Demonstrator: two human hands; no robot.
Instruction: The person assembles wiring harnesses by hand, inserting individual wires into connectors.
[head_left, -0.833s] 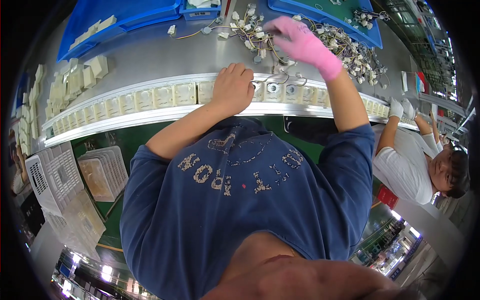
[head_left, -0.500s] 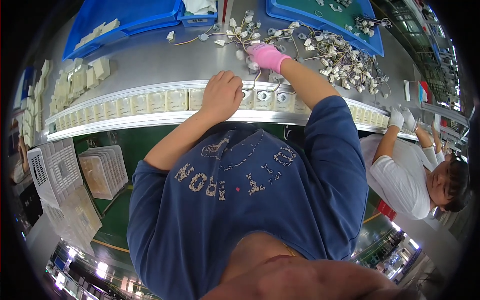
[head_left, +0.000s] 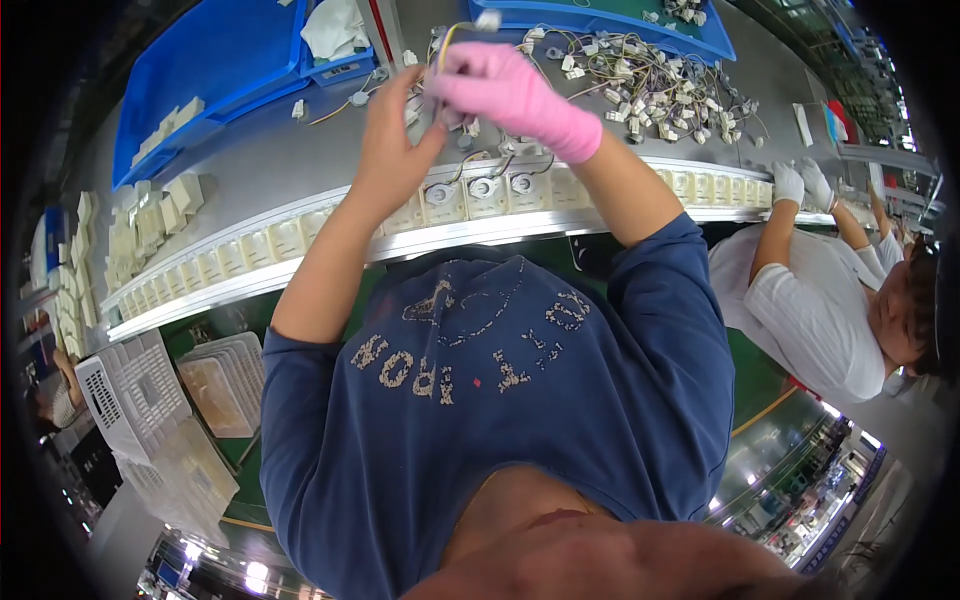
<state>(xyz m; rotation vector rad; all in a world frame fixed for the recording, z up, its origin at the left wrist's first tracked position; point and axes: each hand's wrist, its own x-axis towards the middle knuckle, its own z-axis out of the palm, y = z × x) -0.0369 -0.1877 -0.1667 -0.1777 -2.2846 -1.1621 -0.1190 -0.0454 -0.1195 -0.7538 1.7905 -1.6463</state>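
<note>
Step in hand, as judged: a wired part (head_left: 446, 42) was being readied between both hands, above the bench (head_left: 250, 150) and beyond the metal rail (head_left: 480, 228).

Right hand (head_left: 500, 92), in a pink glove: thumb and fingers drawn together, pinching the part by its wire near the lower end. The yellow wire curved up out of the grip to a white connector (head_left: 488, 20), which hung free. The lower end was mostly hidden by the fingers.

Left hand (head_left: 398, 145), bare: thumb and fingers spread, tips just beside the glove. Could not tell whether they touched the part.

In the rail stood a row of cream housings (head_left: 230, 260); three near the middle carried round ring pieces (head_left: 484, 187) with wires trailing toward the far side. The housing just left of these showed no ring; the left arm partly covered the row there. A pile of loose wired parts (head_left: 640, 85) lay to the right.

Next move, as judged: called for a sure hold on the hidden end, its facing checked, and the lead kept from snagging.
</note>
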